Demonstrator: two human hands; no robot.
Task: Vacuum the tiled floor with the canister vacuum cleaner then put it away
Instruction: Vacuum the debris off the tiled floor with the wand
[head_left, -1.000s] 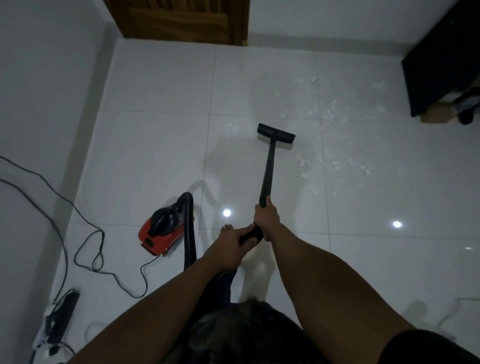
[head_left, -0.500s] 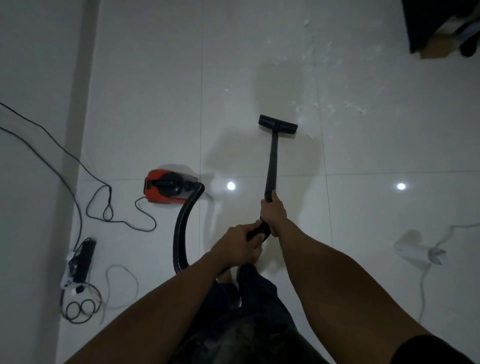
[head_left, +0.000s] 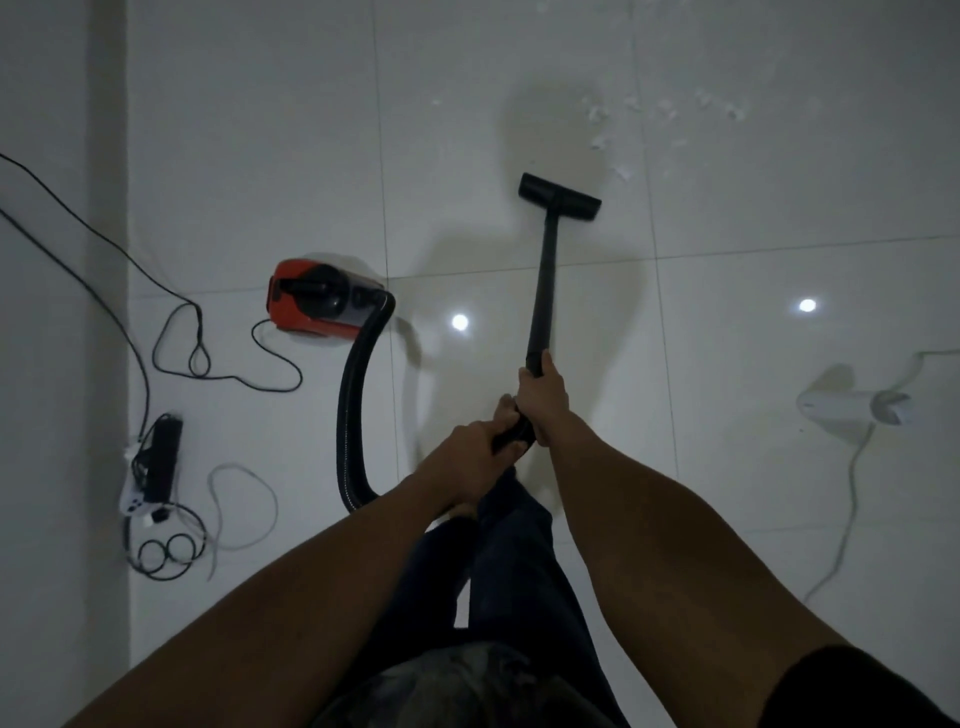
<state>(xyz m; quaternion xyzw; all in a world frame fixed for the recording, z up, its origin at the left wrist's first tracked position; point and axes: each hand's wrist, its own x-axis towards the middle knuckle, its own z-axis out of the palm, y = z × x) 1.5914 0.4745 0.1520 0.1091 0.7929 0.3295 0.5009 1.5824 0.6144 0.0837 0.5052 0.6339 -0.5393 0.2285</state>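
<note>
Black mains cord (head_left: 176, 312) loops over the tiled floor (head_left: 260, 156) at the far left and runs down to a power strip (head_left: 162, 460) beside the wall. A pale cable (head_left: 244, 506) is coiled just next to the strip.

To their right sits the canister vacuum cleaner (head_left: 317, 306), red with a black top, on the floor well apart from the dirt. I judge it the one heavy part of the set. It looks compact and hard-shelled, likely to trail along if I tug, and is best lifted by the black handle on top when it goes away. From it a ribbed black hose (head_left: 349, 415) bends down and round towards the person's legs. It looks soft and springy, so it should follow the hands, but it could drag the canister or snag the cord.

Next comes the left hand (head_left: 467, 457), its fingers (head_left: 503, 415) curled round the rear end of the wand (head_left: 540, 280) where the hose joins. The right hand (head_left: 543, 400) sits just ahead, close against the left, wrapped round the wand with the thumb lying along it. The wand is a stiff, slim black tube, light I'd guess. This two-handed hold near its upper end should give good leverage for push and pull strokes.

Its floor head (head_left: 560, 195) lies flat on the tile, just short of the scattered white scraps (head_left: 602, 140) beyond it and to its right. The glossy tile should let the head glide easily. Far right, a white appliance (head_left: 857, 410) with its own lead lies on the floor.
</note>
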